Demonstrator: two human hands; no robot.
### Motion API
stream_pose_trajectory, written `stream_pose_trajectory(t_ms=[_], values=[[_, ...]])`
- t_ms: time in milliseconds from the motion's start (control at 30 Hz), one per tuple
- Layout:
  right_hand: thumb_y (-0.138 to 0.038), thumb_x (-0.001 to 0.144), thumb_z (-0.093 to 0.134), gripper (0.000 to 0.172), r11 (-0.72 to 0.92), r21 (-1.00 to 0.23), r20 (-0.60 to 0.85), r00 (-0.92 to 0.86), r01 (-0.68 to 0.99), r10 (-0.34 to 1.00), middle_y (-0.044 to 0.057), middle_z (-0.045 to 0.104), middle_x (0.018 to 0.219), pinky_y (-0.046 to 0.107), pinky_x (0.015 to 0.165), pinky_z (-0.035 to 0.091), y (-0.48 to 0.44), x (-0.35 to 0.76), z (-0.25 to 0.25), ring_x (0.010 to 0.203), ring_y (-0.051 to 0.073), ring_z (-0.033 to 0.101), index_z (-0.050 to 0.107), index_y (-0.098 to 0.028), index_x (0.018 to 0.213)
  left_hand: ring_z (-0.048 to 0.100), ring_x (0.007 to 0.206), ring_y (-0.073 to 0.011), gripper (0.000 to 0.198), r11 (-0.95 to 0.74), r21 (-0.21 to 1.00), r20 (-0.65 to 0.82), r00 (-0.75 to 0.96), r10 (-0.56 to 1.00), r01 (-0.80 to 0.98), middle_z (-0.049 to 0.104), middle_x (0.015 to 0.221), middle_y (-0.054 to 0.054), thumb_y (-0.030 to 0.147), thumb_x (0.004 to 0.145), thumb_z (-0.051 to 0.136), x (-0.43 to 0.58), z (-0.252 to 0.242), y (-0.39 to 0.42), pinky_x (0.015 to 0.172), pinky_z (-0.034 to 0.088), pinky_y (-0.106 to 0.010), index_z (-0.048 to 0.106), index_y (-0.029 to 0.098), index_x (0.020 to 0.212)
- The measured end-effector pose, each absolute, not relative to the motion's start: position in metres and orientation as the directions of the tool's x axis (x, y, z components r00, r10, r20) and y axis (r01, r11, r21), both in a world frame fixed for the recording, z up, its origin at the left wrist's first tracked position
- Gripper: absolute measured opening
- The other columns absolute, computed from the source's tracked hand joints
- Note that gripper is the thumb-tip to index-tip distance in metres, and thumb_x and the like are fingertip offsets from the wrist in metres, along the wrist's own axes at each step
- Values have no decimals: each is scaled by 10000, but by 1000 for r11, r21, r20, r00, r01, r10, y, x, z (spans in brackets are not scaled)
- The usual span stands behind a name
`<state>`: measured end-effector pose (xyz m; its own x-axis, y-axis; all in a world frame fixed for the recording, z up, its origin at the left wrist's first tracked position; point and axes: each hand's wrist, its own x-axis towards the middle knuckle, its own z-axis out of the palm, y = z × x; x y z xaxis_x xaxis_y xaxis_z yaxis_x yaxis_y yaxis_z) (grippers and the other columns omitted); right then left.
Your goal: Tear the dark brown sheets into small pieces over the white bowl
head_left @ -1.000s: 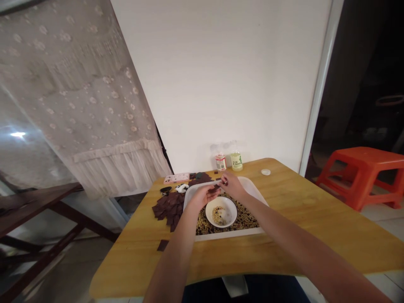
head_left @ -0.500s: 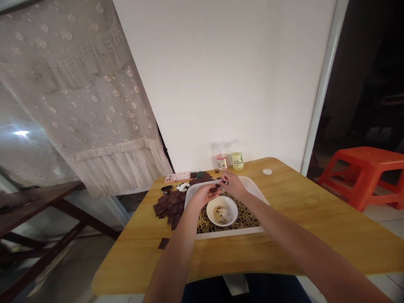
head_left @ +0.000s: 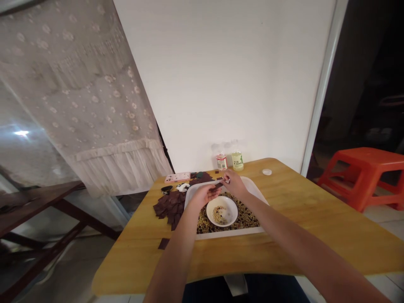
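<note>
Head view, so tell me: what have your hands got?

— My left hand [head_left: 203, 195] lies open, palm up, with a thin dark brown piece [head_left: 217, 185] across its fingers. My right hand [head_left: 235, 185] is closed to a pinch at the far end of that piece. From up here it's too small to say for sure whether the pinch really grips it, so I can't tell.

And where is that piece, exactly?

— Between my hands, above the rim of a white plastic tray [head_left: 227, 235]. Mixed beans [head_left: 246, 221] fill the tray, and a white bowl [head_left: 221, 211] of paler beans sits in them, right under my hands.

How would it handle?

— I judge it light and flat, and fairly stiff, though the material is hard to make out. It would likely slip from wet or clumsy fingers, so I'd take it by an edge between thumb and fingertip.

Are there more like it?

— Yes, a heap of dark brown squares [head_left: 168, 206] lies left of the tray on the wooden table [head_left: 293, 223], with a lone square [head_left: 163, 243] nearer me. Two small bottles [head_left: 229, 161] stand by the wall.
</note>
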<state>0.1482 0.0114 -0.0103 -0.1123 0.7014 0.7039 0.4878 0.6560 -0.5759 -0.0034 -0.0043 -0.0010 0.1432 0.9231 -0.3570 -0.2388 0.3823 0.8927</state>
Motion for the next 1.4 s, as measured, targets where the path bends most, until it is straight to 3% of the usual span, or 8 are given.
stream_pose_trajectory(t_ms=[167, 400, 567, 733, 900, 1400], values=[[-148, 676, 460, 204, 685, -564, 686, -200, 461, 700, -29, 373, 604, 232, 540, 274, 9, 145, -11, 572, 115, 357, 284, -203, 589, 648, 613, -139, 128, 372, 893, -349, 132, 928, -254, 682, 689, -104, 73, 760, 487, -3, -2, -4, 665, 519, -238, 614, 80, 775], [-145, 666, 482, 237, 638, -600, 679, -114, 482, 725, -32, 357, 598, 233, 539, 278, 12, 147, -11, 570, 117, 356, 271, -204, 576, 648, 634, -142, 125, 378, 892, -353, 140, 925, -249, 685, 705, -106, 82, 765, 492, -4, 0, -5, 666, 515, -232, 616, 92, 754], [-115, 668, 464, 211, 698, -565, 687, -218, 440, 693, -24, 381, 619, 232, 546, 290, 8, 144, -10, 578, 115, 370, 290, -201, 585, 642, 599, -132, 107, 359, 897, -326, 165, 931, -257, 673, 664, -95, 81, 755, 510, -5, -3, -4, 617, 511, -211, 606, 95, 711], [-126, 670, 471, 226, 657, -580, 687, -144, 482, 712, -28, 365, 607, 233, 553, 285, 9, 146, -9, 589, 119, 362, 280, -202, 577, 644, 609, -136, 129, 366, 896, -338, 150, 929, -250, 680, 690, -106, 85, 764, 482, -5, -2, -5, 633, 517, -226, 611, 84, 755], [-117, 671, 461, 210, 693, -571, 681, -216, 441, 699, -27, 373, 623, 225, 542, 282, 9, 145, -9, 577, 108, 363, 289, -198, 582, 645, 615, -140, 122, 358, 898, -328, 154, 932, -254, 682, 700, -107, 85, 751, 507, -5, -1, -5, 640, 517, -228, 617, 75, 805], [-124, 684, 451, 215, 672, -571, 691, -166, 472, 703, -28, 362, 613, 232, 547, 280, 9, 146, -8, 584, 116, 361, 281, -201, 577, 644, 617, -137, 99, 352, 902, -319, 164, 933, -249, 683, 709, -111, 96, 748, 520, -8, -8, 0, 649, 510, -224, 618, 83, 745]])
